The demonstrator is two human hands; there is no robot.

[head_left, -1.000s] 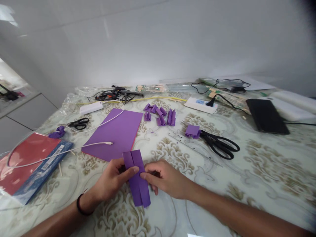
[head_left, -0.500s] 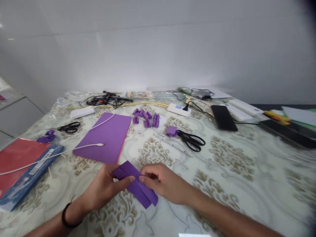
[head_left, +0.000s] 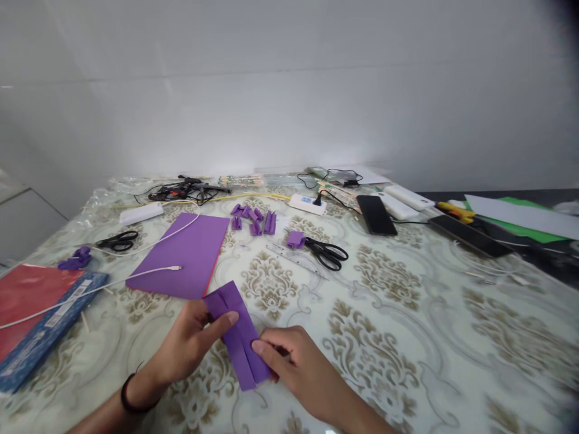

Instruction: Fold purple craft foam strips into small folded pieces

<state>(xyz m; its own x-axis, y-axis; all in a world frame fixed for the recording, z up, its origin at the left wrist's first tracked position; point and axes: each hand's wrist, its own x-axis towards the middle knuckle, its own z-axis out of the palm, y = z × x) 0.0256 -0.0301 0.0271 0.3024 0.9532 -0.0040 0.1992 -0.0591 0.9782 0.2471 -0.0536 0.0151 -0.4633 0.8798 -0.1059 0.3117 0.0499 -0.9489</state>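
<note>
The folded purple paper strip is up off the floral tablecloth, pinched at its left edge by the left hand and lower down its right by the right hand, thumbs on top. I'd judge it light, stiffer along its folds, easily creased; the long edges are the place to hold. The packet's white label is too small for me to read.

A red-and-blue pack lies by the left edge of the table, tangled black cords and a power strip near its far edge, a phone and white blocks toward its far right corner.
</note>
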